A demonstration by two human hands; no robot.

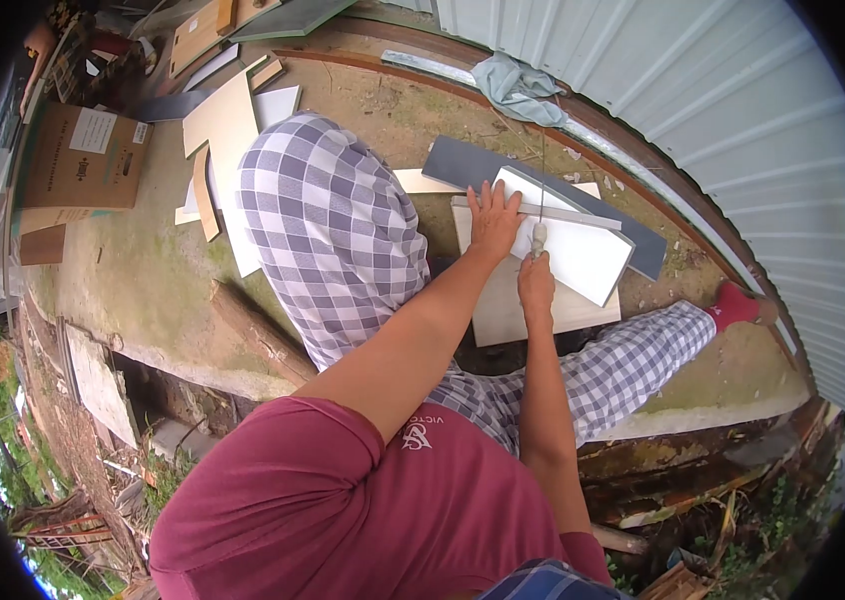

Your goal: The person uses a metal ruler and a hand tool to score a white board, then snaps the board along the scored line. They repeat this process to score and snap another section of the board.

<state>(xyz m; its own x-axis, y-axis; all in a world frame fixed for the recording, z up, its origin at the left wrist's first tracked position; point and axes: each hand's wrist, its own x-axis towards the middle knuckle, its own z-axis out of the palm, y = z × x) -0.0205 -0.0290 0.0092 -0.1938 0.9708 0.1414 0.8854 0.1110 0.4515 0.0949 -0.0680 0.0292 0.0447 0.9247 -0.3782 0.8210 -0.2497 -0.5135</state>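
My left hand [493, 222] lies with fingers spread, pressing on the left end of a white board [578, 262] and a narrow grey strip [578, 216] that crosses it. Just to the right, my right hand [536, 284] is closed around the pale handle of a tool [540, 238]. Its long thin blade, seen nearly edge-on, points away from me across the strip. Underneath are a dark grey board [458, 160] and a light wooden board [543, 318], between my legs.
A corrugated metal wall [723, 130] runs along the right, with a light blue cloth [518, 88] at its foot. Cut board pieces [218, 125] lie beyond my bent left knee. A cardboard box [83, 160] and a log [258, 330] are on the left; another person's hand [41, 40] shows at upper left.
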